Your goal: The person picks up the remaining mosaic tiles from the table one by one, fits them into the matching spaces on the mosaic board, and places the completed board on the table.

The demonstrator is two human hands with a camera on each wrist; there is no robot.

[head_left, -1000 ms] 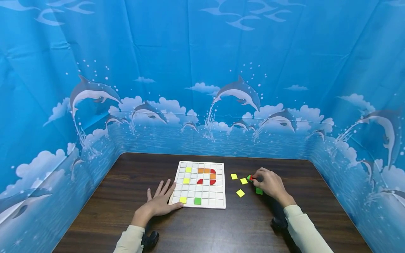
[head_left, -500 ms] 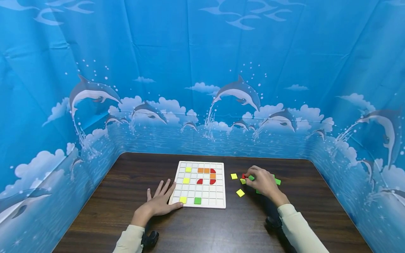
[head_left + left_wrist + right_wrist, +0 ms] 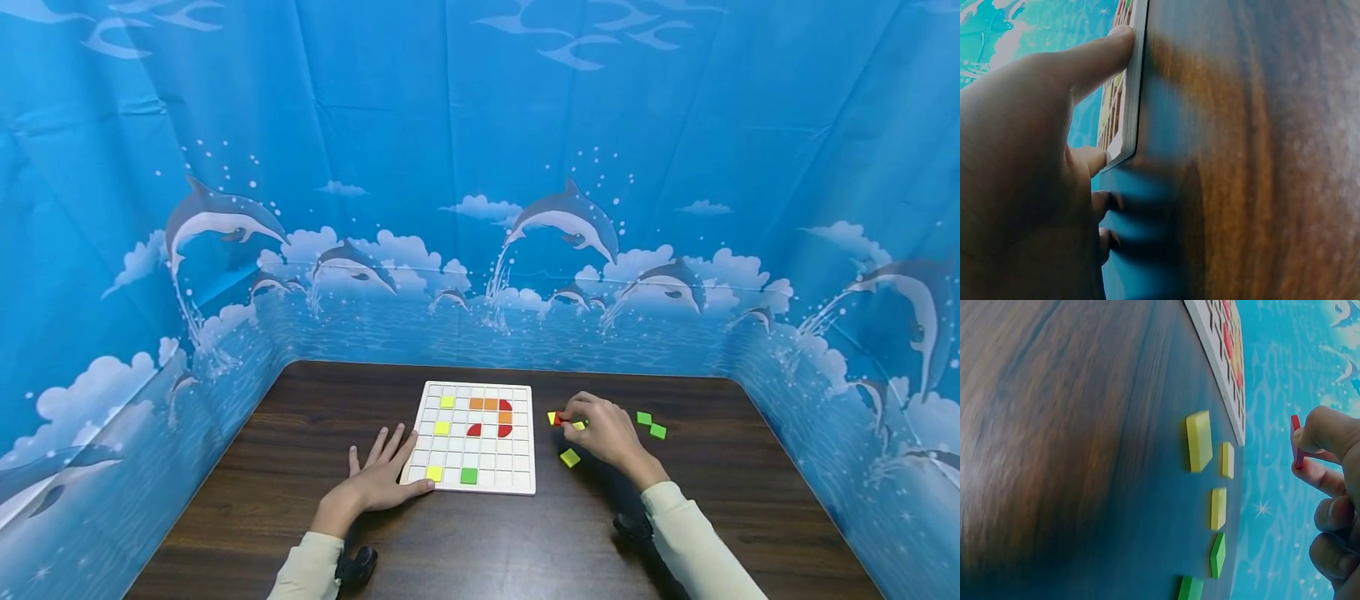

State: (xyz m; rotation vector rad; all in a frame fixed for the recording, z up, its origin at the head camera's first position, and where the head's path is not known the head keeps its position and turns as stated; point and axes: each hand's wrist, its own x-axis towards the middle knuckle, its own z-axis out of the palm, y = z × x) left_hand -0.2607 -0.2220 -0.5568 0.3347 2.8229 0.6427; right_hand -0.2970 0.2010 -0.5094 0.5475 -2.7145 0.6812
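My right hand [image 3: 606,429] pinches a small flat red piece [image 3: 1297,440] between thumb and fingers, held above the loose yellow tiles right of the board; its exact shape is hard to tell. On the left, my left hand [image 3: 378,483] lies with fingers spread at the lower left corner of a white grid board [image 3: 517,479]. In the left wrist view its thumb [image 3: 1119,44] rests on the board's edge. Yellow tiles [image 3: 442,427], a green tile [image 3: 468,476], orange tiles [image 3: 491,405] and red quarter-circle pieces [image 3: 505,431] sit in the board's cells.
Loose on the dark wooden table [image 3: 480,550] are yellow tiles [image 3: 570,458], partly covered by the right hand in the head view. Green tiles [image 3: 657,432] lie farther right. A blue dolphin-print curtain [image 3: 420,167] surrounds the table's back and sides.
My right hand has moved left with the red piece, from over the green tiles to over the yellow ones, uncovering green tiles behind it. The left hand has stayed put.
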